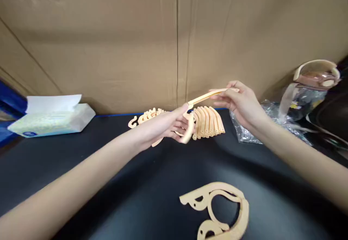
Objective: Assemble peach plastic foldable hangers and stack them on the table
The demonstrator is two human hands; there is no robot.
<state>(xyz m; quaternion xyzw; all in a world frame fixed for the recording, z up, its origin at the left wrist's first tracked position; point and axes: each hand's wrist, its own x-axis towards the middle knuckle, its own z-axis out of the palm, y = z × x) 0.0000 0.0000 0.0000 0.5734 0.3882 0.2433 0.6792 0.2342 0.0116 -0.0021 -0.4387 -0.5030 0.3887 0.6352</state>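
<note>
Cream hanger (tilted) between hands

A tissue pack sits left, a seemingly plastic bottle right.

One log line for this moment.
left hand: holds curved piece | right hand: pinches pale bar | black table: folded hanger nearest, row of slats behind

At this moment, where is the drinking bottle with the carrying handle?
In the head view, the bottle is near the right edge, beside the crumpled clear plastic bag and farther right than the right hand.
</note>
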